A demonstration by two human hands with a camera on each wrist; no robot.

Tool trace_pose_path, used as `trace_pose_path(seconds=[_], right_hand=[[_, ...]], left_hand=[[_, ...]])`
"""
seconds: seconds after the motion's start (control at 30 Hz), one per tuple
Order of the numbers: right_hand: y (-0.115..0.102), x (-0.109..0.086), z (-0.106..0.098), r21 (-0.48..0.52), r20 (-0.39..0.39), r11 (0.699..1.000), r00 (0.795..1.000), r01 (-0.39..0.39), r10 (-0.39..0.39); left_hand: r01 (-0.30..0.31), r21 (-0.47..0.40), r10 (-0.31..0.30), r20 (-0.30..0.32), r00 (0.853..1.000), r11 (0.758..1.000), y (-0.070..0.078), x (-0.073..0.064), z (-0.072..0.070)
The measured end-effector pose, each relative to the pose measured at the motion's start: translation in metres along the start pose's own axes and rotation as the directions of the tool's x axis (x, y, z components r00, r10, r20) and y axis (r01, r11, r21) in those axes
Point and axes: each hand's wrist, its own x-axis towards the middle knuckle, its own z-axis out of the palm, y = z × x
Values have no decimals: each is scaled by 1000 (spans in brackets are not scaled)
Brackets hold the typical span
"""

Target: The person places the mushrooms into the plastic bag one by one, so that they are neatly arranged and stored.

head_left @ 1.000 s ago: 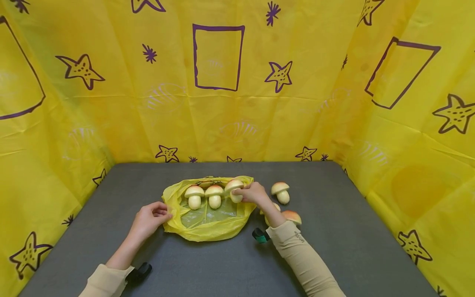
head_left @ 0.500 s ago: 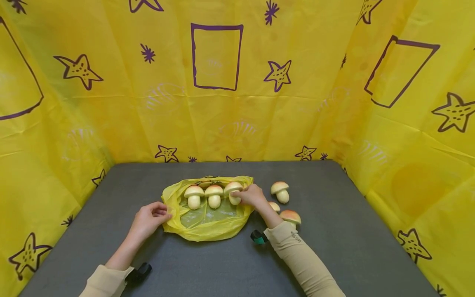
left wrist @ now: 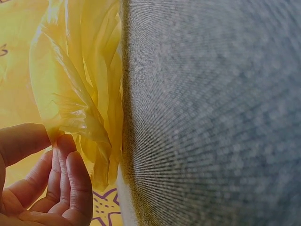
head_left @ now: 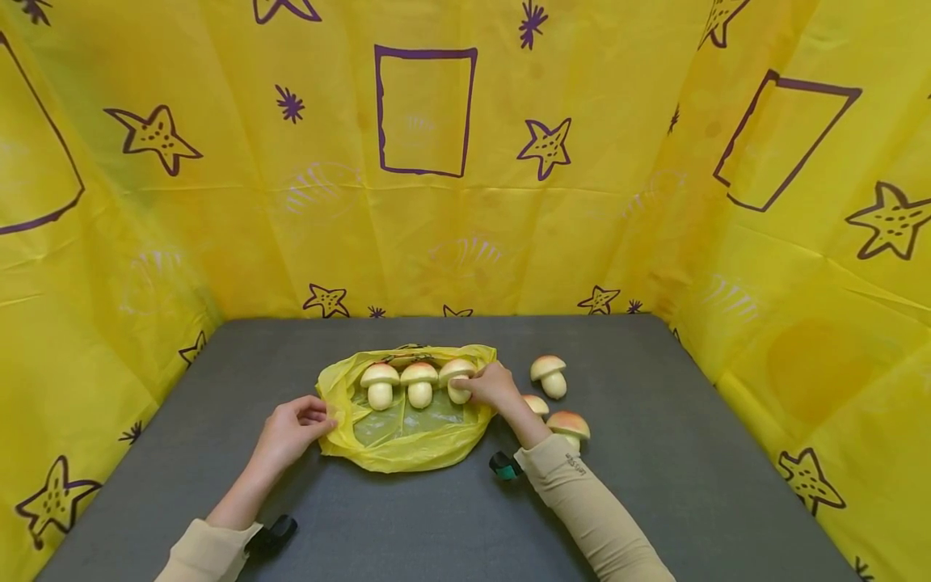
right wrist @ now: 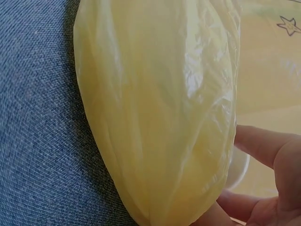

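A yellow plastic bag (head_left: 393,462) lies spread with its mouth facing up. Inside, along its far side, three toy mushrooms stand in a row: a left one (head_left: 381,391), a middle one (head_left: 419,388) and a right one (head_left: 457,370). My left hand (head_left: 289,430) pinches the bag's left rim; the left wrist view shows thumb and fingertips on the thin film (left wrist: 77,94). Reaching over the right rim, my right hand (head_left: 496,385) holds the right mushroom by its stem. In the right wrist view the bag wall (right wrist: 155,108) hides most of that mushroom and some fingers.
Right of the bag, three more mushrooms lie on the grey tabletop (head_left: 407,525): a far one (head_left: 550,377), one partly behind my right wrist (head_left: 536,405) and a near one (head_left: 570,426). Yellow patterned curtains (head_left: 429,226) enclose the table at the back and sides.
My right hand has lowered slightly with the right mushroom, which now stands nearly level and close beside the middle one. The left hand and the bag look unchanged.
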Motion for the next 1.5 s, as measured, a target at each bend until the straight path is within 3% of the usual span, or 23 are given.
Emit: trace_pose_path(seconds=[0.77,1.5], right_hand=[[-3,-3,-3,-98,59,991,995,87,-82],[-3,-8,-12,-102,64,992,996,72,-65]], left_hand=[[5,-3,-5,4,1000,1000,-1,0,-1],[19,5,-19,-4,1000,1000,0,-1,0]])
